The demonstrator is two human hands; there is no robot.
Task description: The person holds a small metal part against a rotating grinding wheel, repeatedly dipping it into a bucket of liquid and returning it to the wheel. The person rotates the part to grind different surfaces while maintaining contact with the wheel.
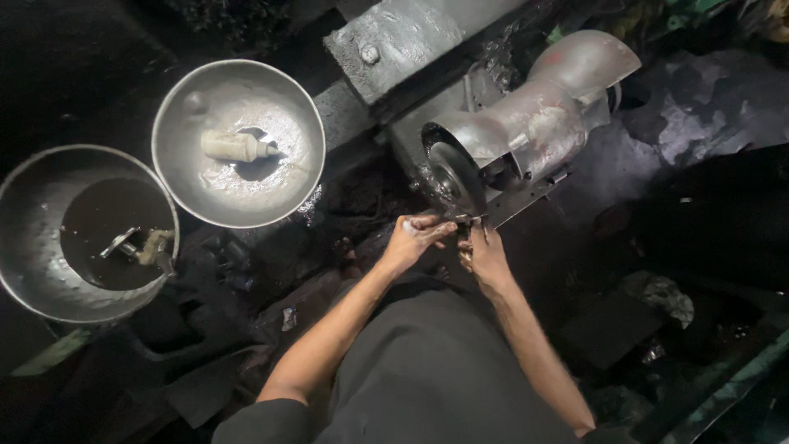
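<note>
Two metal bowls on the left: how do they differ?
The upper bowl holds pale, whitish residue with a cream-coloured bottle lying in it; the lower-left bowl holds dark liquid with a small brush-like tool in it. The upper bowl lies fully in view and brightly lit; the lower-left bowl is cut by the frame edge and dimmer. Both are round, grey metal and apart from the hands.

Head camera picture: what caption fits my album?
Both hands, left hand and right hand, press a small piece against a grinding wheel.
</note>
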